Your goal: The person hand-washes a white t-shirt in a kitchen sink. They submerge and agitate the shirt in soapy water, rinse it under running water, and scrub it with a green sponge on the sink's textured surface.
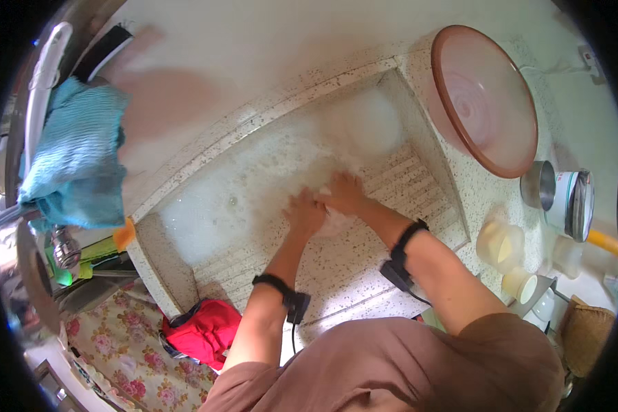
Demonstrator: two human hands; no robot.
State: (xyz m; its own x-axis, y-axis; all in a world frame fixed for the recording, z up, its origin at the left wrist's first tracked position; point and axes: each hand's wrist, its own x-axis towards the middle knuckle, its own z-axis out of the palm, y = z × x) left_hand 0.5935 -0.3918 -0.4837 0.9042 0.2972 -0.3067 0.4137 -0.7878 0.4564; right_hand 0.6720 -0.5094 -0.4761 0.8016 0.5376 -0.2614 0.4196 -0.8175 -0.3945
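My left hand [305, 213] and my right hand [344, 193] are close together over the middle of a speckled stone wash basin [381, 247] with a ribbed, sloping floor. Below them is a pale, wet cloth [338, 224], partly covered by my hands and foam; whether the fingers grip it cannot be told. Cloudy, sudsy water [211, 206] fills the far part of the basin. A bundle of red cloth [203, 329] with dark fabric lies at the basin's near left corner.
At the right stands a large translucent basin [510, 103] with a brown rim, leaning on the ledge, beside a metal cup [538, 184] and plastic containers [499, 247]. A blue towel [82, 154] hangs at the left above a metal tap [66, 252]. Floral fabric [123, 350] lies lower left.
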